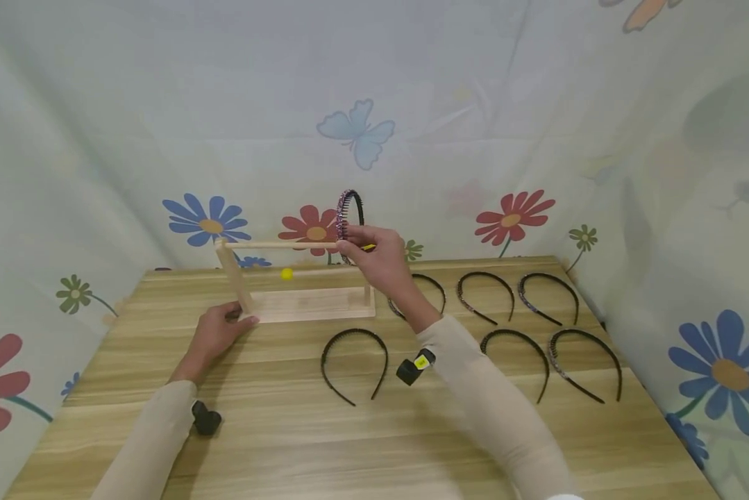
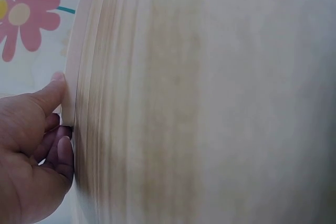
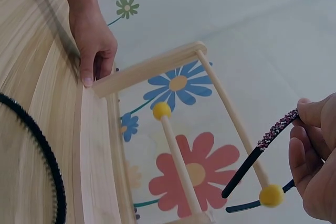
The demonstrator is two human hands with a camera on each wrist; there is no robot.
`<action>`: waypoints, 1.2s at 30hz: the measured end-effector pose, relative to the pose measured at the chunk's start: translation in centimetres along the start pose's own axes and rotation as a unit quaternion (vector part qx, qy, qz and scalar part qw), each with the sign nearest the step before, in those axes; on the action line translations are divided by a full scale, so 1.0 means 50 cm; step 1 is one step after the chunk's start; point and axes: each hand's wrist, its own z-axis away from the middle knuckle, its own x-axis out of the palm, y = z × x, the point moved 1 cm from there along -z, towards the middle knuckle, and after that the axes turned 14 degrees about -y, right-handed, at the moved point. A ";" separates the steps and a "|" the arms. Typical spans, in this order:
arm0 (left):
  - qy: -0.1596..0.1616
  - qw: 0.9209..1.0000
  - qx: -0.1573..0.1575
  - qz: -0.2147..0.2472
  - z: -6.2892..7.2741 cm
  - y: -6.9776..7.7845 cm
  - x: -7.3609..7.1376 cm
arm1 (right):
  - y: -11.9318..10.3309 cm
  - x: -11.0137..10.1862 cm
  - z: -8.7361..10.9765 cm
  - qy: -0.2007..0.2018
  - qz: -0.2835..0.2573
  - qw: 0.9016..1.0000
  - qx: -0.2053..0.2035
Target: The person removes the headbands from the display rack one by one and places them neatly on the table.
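My right hand [image 1: 383, 258] pinches a black toothed headband [image 1: 341, 212] with glittery beads, upright at the right end of the upper rod of a wooden stand [image 1: 312, 305]. In the right wrist view, the headband's legs straddle the rod near its yellow end ball [image 3: 272, 195], one leg passing behind the ball. My left hand [image 1: 214, 337] grips the left front corner of the stand's base, thumb [image 2: 55, 87] on the edge and the other fingers curled beside it. A lower rod with another yellow ball [image 1: 287, 274] points left.
Several more headbands lie on the wooden table [image 1: 274, 444], including a plain-looking black headband [image 1: 354, 332] in front of the stand and a beaded headband [image 1: 555, 354] at the right. A flowered cloth [image 1: 255, 104] hangs behind the table and at its sides.
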 end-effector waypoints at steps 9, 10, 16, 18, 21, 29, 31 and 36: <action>-0.008 1.000 -0.009 0.001 0.000 -0.004 0.000 | 0.009 -0.037 0.032 0.000 0.025 0.999 0.022; -0.009 1.000 -0.010 0.002 0.000 -0.004 0.001 | 0.009 -0.041 0.036 0.000 0.028 0.999 0.023; -0.010 1.000 -0.010 0.006 0.002 -0.001 0.003 | 0.015 -0.065 0.062 0.001 0.035 0.999 0.029; -0.009 1.000 -0.008 0.009 0.003 0.000 0.004 | 0.018 -0.073 0.071 0.003 0.037 0.999 0.034; -0.007 1.000 -0.006 0.011 0.005 0.000 0.004 | 0.021 -0.083 0.083 0.007 0.043 0.998 0.040; -0.012 1.000 -0.010 0.015 0.003 -0.001 0.001 | 0.028 -0.091 0.120 0.007 0.041 0.998 0.037; -0.013 1.000 -0.012 0.018 0.004 0.000 0.002 | 0.032 -0.090 0.130 0.004 0.039 0.998 0.040; -0.013 1.000 -0.010 0.014 0.004 0.001 0.002 | 0.041 -0.087 0.155 0.005 0.050 0.998 0.048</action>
